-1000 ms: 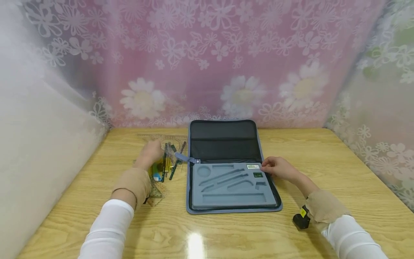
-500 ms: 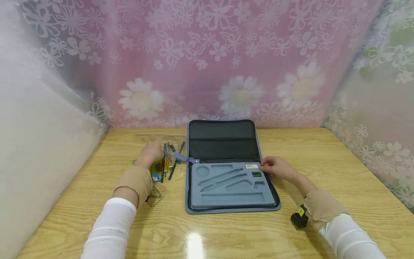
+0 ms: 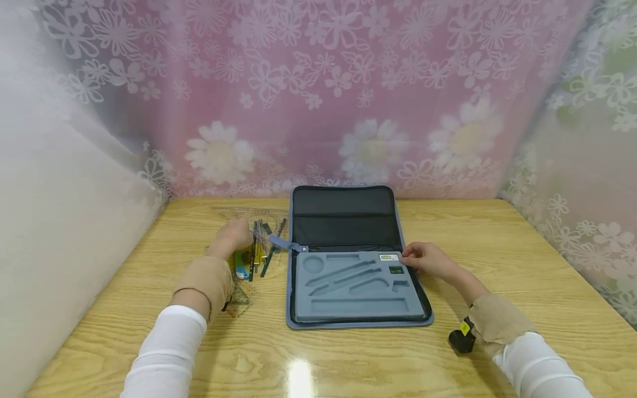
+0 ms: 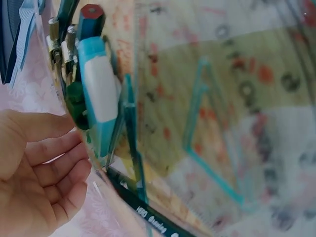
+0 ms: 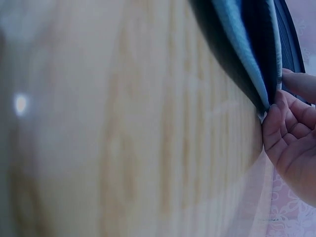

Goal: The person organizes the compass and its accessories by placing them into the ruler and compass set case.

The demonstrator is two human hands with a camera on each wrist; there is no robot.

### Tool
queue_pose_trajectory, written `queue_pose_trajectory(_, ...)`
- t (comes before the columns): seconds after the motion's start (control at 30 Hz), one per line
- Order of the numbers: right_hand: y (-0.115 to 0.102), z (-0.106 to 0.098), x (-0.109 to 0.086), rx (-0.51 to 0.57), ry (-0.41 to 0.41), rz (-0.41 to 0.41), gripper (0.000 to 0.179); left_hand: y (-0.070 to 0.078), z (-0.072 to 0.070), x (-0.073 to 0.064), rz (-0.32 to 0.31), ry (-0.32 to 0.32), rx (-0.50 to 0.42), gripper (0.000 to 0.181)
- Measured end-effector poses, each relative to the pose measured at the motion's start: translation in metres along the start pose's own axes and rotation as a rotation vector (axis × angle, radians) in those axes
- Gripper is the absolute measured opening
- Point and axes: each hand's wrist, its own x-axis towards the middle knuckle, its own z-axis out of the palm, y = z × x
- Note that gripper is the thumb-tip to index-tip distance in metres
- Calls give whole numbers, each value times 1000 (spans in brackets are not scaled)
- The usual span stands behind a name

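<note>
An open zip case (image 3: 343,221) lies mid-table, its blue-grey foam insert (image 3: 360,305) cut with shaped recesses. A small white labelled block (image 3: 389,257) and a dark green piece (image 3: 396,270) sit in the insert. My right hand (image 3: 430,258) pinches the case's right edge near that block, thumb inside and fingers curled beneath. My left hand (image 3: 233,236) is at the left-hand pile, fingers loosely curled with nothing visible between them. Close to them in the left wrist view are a blue-and-white piece (image 4: 98,89), a green cylinder (image 4: 77,101) and a dark drawing pencil (image 4: 143,210).
Clear plastic set squares (image 3: 241,298) and a large clear ruler piece (image 3: 271,212) lie around the pencils (image 3: 269,260) left of the case. A blue strap (image 3: 283,242) sticks out from the case toward them. A flowered curtain (image 3: 308,110) stands behind the table.
</note>
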Motion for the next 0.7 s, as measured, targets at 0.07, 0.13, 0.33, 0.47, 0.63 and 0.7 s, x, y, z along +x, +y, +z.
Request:
queue_pose_trajectory(0.07,1,0,0,-5,4,1,29,1,1,0,-2,21,15,49)
queue_pose_trajectory(0.13,1,0,0,-10,6,1,30,1,3,1,-8,41,25,41)
queue_pose_trajectory(0.33,0,-2,1,-8,5,1,29,-1,7,3,-46,79,32,19)
queue_pose_trajectory(0.47,-1,-3,2,-18,6,-4,29,-7,7,6,-68,91,63,20)
queue_pose_trajectory(0.63,1,-1,1,-25,8,-15,28,-8,0,4,-42,147,31,38)
queue_pose_trajectory(0.7,2,0,0,-19,6,-20,28,-5,-4,2,4,173,-3,39)
